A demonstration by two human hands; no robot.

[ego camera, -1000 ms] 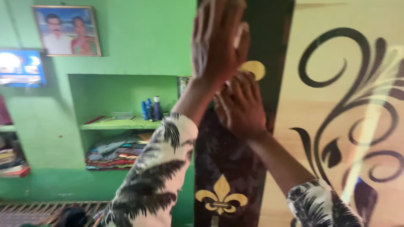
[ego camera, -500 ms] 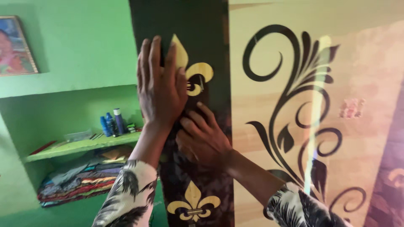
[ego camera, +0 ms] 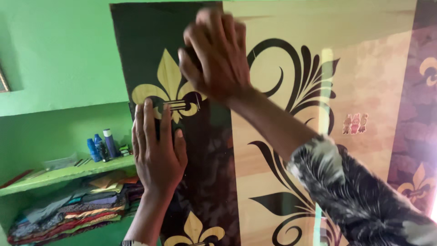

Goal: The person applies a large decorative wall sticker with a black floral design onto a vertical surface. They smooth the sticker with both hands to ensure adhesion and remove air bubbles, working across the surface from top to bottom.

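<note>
A dark brown patterned sheet point(ego camera: 209, 150) with pale gold fleur-de-lis motifs lies flat on the door panel point(ego camera: 364, 82), along its left edge where it meets the green wall point(ego camera: 59, 54). The left hand point(ego camera: 157, 152) is spread, fingers flat on the sheet just under the upper motif — apparently pinning it so it cannot slip. The right hand point(ego camera: 216, 54) presses near the sheet's upper right edge, fingers curled over something I cannot make out — it grips nothing clearly. To the right, the tan panel carries black swirls. Lower left, a green shelf point(ego camera: 68, 172) holds small blue bottles point(ego camera: 98, 146) above folded cloths point(ego camera: 73, 207).
</note>
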